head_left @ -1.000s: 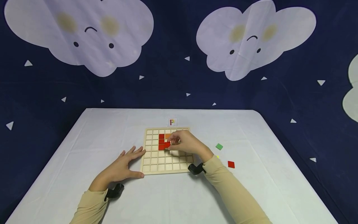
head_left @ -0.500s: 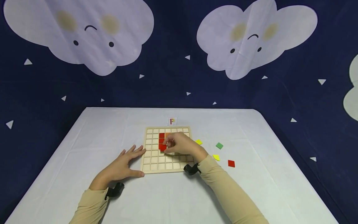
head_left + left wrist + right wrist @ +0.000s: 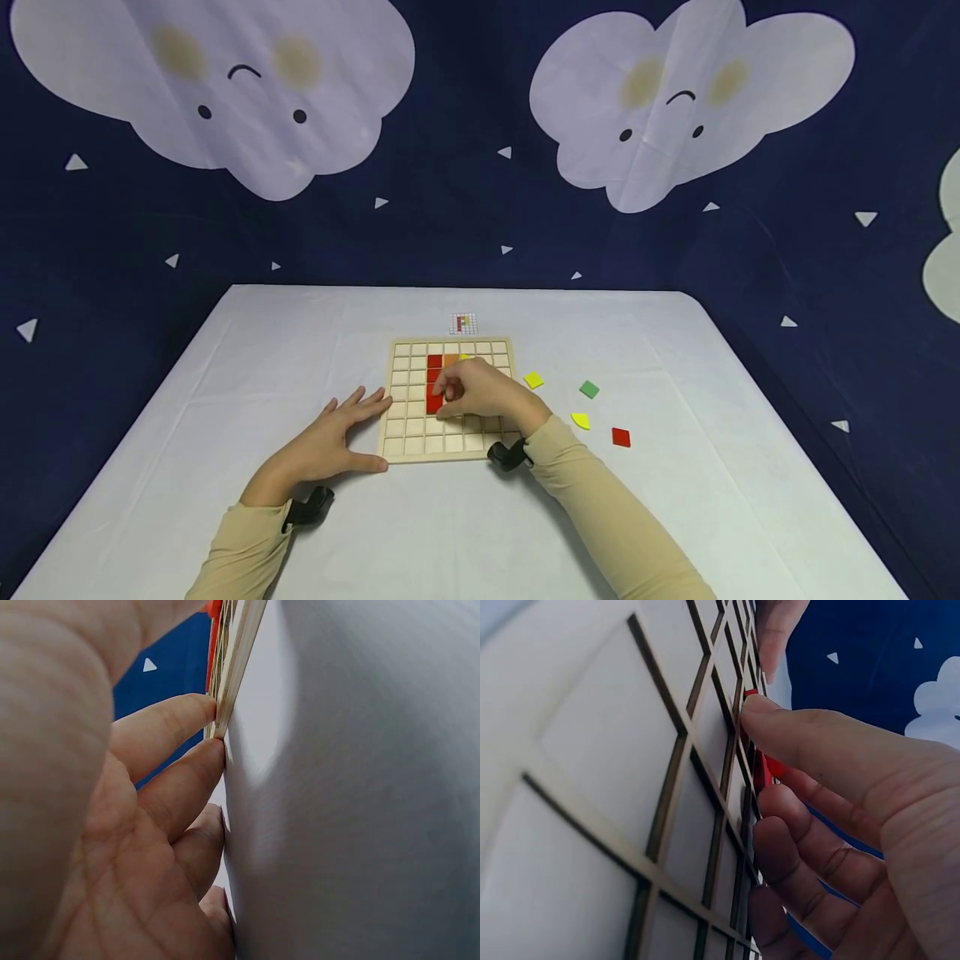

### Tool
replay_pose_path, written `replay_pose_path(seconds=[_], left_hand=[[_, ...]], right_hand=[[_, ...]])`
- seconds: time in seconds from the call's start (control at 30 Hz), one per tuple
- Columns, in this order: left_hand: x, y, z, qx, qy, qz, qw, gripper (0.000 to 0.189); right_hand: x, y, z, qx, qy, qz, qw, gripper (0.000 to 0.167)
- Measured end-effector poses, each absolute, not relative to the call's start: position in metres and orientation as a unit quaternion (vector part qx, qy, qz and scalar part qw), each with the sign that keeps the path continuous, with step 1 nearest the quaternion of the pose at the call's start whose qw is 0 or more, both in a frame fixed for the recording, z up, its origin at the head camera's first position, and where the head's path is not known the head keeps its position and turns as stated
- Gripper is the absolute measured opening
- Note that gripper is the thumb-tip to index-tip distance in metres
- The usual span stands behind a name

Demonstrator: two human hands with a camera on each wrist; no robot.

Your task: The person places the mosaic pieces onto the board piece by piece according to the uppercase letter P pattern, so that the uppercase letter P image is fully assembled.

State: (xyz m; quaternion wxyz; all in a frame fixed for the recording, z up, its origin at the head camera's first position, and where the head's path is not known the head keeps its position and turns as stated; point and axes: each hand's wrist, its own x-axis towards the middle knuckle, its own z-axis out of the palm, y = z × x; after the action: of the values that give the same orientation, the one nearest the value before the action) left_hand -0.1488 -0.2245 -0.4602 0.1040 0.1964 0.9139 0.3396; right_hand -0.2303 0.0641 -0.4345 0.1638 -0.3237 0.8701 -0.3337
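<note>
In the head view a wooden grid board (image 3: 414, 427) lies on the table. My left hand (image 3: 326, 446) rests at its left edge, fingers spread. The left wrist view shows straight fingertips (image 3: 196, 769) against the board's side. My right hand (image 3: 480, 392) is over the board's middle, its thumb and fingers pinching a red square tile (image 3: 433, 407) at the near end of a column of red tiles (image 3: 434, 362). In the right wrist view the thumb (image 3: 810, 739) covers most of that tile. An orange tile (image 3: 451, 360) and a partly hidden yellow tile (image 3: 465, 357) sit beside the column's far end.
A small printed grid card (image 3: 463, 323) lies beyond the board. To the right on the white tablecloth (image 3: 675, 500) are a yellow tile (image 3: 533, 380), a green tile (image 3: 589, 389), a yellow quarter-round tile (image 3: 581, 421) and a red tile (image 3: 621, 437).
My right hand has moved left and slightly nearer with the red tile, bringing it in line with the red column. Yellow tiles on the right came into view. The left hand stays put.
</note>
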Motion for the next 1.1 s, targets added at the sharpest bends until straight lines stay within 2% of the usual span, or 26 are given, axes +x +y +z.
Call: replay_pose_path(seconds=[0.37, 1.1], left_hand=[[-0.1486, -0.2248, -0.4610, 0.197, 0.915, 0.337, 0.103, 0.101], [-0.1482, -0.2250, -0.4607, 0.198, 0.916, 0.335, 0.099, 0.101]], right_hand=[[-0.2284, 0.0641, -0.4361, -0.306, 0.868, -0.343, 0.186, 0.019], [-0.2298, 0.0628, -0.4376, -0.310, 0.871, -0.336, 0.179, 0.019]])
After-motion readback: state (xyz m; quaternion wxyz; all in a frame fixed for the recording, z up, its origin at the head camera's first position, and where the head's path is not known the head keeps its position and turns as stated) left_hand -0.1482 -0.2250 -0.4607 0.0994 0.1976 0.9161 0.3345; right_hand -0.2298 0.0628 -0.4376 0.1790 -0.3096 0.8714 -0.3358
